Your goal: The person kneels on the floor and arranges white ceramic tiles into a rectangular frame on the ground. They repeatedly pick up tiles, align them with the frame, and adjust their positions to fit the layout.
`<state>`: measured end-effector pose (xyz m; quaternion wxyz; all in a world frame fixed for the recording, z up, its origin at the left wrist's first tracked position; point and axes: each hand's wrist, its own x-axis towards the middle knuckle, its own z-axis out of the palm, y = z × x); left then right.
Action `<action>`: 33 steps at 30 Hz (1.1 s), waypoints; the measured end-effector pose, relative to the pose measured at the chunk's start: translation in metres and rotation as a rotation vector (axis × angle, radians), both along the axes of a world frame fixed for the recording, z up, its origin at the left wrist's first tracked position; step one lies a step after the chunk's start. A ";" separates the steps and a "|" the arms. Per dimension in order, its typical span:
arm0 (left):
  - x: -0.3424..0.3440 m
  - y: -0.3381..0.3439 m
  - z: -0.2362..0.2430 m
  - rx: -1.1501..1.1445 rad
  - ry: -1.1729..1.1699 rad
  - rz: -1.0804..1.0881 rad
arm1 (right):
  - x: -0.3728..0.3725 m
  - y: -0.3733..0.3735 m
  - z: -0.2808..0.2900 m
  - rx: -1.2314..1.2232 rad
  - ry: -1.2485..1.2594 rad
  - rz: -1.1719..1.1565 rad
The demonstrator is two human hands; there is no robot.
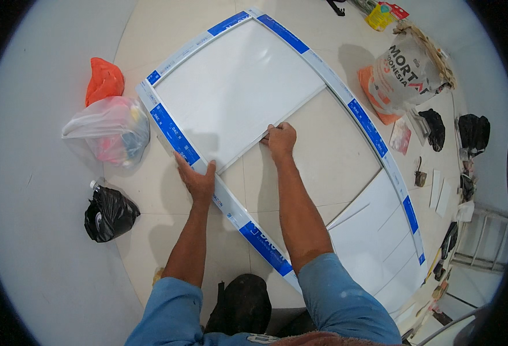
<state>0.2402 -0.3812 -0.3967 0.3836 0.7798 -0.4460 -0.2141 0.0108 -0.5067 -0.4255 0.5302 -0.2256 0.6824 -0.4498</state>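
Observation:
A long white frame [225,199] with strips of blue-and-white protective film lies on the floor. In its far part sits a smooth white panel [225,92] whose near edge runs slantwise across the frame. My right hand [281,140] is closed on that near edge, about midway along it. At the left rail, beside the panel's corner, my left hand [197,181] straddles the rail, thumb on the inner side and fingers at the outer side. Bare floor shows through the gap below the panel. Nearer me, a grooved white panel [375,236] fills the frame's near right end, partly behind my right arm.
Along the left wall stand an orange bag [104,79], a clear plastic bag [118,130] of coloured things and a black bag [111,213]. A mortar sack [404,75] stands at the far right. Black bags [473,131], white strips [438,190] and a ladder [484,236] line the right.

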 end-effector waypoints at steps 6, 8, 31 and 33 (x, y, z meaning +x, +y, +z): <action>-0.014 0.030 0.007 0.046 0.084 -0.016 | -0.096 -0.025 0.008 -0.127 1.163 0.694; -0.029 0.051 0.012 0.079 0.094 -0.035 | -0.167 -0.038 0.024 -0.073 1.137 0.327; -0.056 0.093 -0.030 -0.011 -0.120 -0.185 | -0.375 0.144 0.011 -0.050 1.385 0.094; -0.056 0.090 -0.030 0.007 -0.078 -0.185 | -0.381 0.233 0.027 -0.029 1.414 0.091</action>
